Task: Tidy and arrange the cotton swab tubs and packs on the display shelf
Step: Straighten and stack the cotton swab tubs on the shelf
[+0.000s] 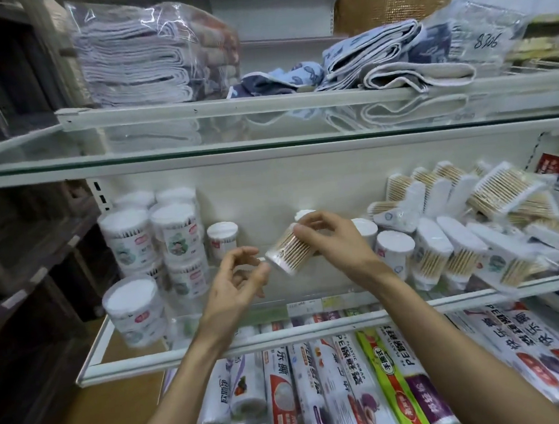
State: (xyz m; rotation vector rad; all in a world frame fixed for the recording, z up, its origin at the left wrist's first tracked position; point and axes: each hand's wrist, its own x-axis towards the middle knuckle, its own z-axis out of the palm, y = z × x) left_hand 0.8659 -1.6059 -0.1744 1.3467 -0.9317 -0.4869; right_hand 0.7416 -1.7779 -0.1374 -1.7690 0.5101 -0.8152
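Shop shelving fills the view: a glass-fronted display shelf (281, 342) holds cotton swabs, with folded towels (132, 56) on the shelf above and wrap rolls (352, 390) below. Over the shelf's middle, the right hand (332, 237) has its fingers clamped on a swab tub (291, 249), tilted with its white lid toward the back wall and its base toward the front left. The left hand (240, 278) hovers just beside the base, fingers curled and apart, gripping nothing.

To place the tub well, I judge it should be turned upright and set in the bare middle gap, in line with the small tub (223, 239) near the back. Stacked tubs (153, 241) crowd the shelf's left end, and a large tub (133, 303) stands at the front left corner. Loose packs (473, 230) lie heaped across the right end, leaning on each other; these could slide if nudged. Two white-lidded tubs (393, 249) stand just right of the hand, so the wrist must clear them.
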